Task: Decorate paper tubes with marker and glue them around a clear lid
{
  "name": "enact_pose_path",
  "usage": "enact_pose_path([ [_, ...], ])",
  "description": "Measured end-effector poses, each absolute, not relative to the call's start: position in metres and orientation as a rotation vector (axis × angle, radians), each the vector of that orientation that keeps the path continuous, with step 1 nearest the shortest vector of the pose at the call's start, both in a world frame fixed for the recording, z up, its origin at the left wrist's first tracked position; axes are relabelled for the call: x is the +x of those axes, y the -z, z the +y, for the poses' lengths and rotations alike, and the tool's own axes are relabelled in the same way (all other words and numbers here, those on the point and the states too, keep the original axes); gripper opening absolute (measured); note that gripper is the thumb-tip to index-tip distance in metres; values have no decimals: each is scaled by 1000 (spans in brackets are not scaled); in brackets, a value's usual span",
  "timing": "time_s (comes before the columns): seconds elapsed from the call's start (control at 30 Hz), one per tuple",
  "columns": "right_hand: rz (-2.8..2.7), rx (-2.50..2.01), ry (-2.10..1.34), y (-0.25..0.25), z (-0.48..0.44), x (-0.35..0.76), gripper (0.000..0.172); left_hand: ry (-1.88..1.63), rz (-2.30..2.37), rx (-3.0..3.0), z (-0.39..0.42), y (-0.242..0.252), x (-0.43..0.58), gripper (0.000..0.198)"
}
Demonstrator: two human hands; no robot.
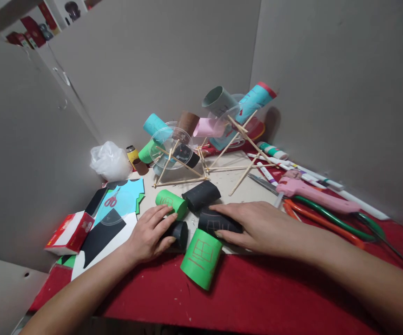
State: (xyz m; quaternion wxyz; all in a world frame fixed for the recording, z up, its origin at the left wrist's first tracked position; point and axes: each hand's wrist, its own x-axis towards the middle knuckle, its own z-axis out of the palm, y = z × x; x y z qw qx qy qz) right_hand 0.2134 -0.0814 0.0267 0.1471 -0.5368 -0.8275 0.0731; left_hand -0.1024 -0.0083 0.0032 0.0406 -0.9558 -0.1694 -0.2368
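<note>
At tbl (145, 298), L hand (150, 230) & R hand (253, 223) curl round blk tubes (215, 223).

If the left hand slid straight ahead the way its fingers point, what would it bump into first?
Most likely the green tube just beyond the left hand, though depth is unclear and they may already be touching.

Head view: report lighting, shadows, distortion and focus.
In the head view, lighting is dim and soft; the nearest green paper tube casts a faint shadow on the red tabletop; wide-angle stretch seems to draw out the right forearm; red items at top left look soft.
</note>
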Motion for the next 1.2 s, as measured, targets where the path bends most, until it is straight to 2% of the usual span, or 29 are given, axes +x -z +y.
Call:
enact_pose_path([
  [0.23,-2374,-1501,-186,-24,-82,215,48,703,-675,-2878,-5,3,-91,44],
  [0.47,-2393,-1518,-213,-24,-82,215,50,807,-622,-2897,-11,0,-84,46],
  [0.67,-2399,-1535,-259,-26,-83,214,50,1123,-762,-2920,-11,-5,-94,49],
  [0.87,-2396,-1541,-266,-29,-84,214,52,1534,-1359,-2822,-2,-8,-102,37],
  [1.2,-2092,-1433,-106,-19,-65,229,45,1794,-1878,-2752,37,11,-109,61],
])
